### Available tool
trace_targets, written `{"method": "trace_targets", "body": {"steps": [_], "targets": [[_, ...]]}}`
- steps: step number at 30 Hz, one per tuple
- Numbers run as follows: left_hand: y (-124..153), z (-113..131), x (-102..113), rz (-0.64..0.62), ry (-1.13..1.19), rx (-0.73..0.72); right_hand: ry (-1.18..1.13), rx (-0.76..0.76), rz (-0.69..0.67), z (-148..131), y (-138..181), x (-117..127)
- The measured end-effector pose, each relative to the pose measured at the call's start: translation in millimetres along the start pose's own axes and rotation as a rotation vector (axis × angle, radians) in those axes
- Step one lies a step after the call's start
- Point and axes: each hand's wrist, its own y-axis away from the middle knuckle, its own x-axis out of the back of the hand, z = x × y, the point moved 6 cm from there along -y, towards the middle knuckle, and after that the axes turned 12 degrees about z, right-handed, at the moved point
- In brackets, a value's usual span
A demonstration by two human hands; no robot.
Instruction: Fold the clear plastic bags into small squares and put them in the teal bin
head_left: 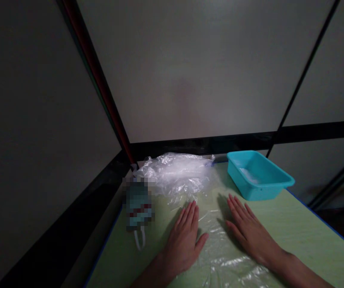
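Grip, head view: both hands lie out flat, palms down; neither pinches anything that I can see.
Left hand: (181, 243) fingers straight and side by side, thumb spread out toward the right; fingertips near the crumpled plastic. Whether the palm presses on the sheet, I cannot tell.
Right hand: (251, 236) fingers extended, thumb apart, angled inward; a shadow falls beside the fingertips. I cannot confirm contact.
Clear plastic sheet: (215, 242) between and below both hands, wrinkled and shiny toward me.
Crumpled plastic: (176, 176) heaped at the far edge of the table; whether it joins the sheet, I cannot determine.
Turquoise basin: (263, 193) upright at the far right, just beyond the right fingertips. I note a whitish patch on its inside floor (249, 175), nature unclear.
Pixelated item: (139, 204) left of the left hand, contents unreadable; a white loop (140, 239) extends from its near end.
Table: (309, 236) pale green top, blue edging, set against panelled walls (189, 72).
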Motion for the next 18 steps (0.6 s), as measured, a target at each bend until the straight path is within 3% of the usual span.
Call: {"method": "trace_targets", "body": {"steps": [5, 8, 12, 18], "targets": [[1.6, -2.5, -10.7, 0.019, -0.026, -0.03, -0.174, 0.128, -0.116, -58.4, -20.1, -14.7], [6.5, -5.3, -17.7, 0.039, -0.047, -0.043, -0.233, 0.154, -0.132, -73.4, -18.4, -21.2], [8.4, -6.5, -18.5, 0.046, -0.063, -0.045, -0.226, 0.185, -0.12, -66.9, -14.7, -19.4], [8.7, -6.9, -16.8, 0.045, -0.053, -0.014, -0.172, 0.171, -0.123, -31.8, -13.1, -16.3]]}}
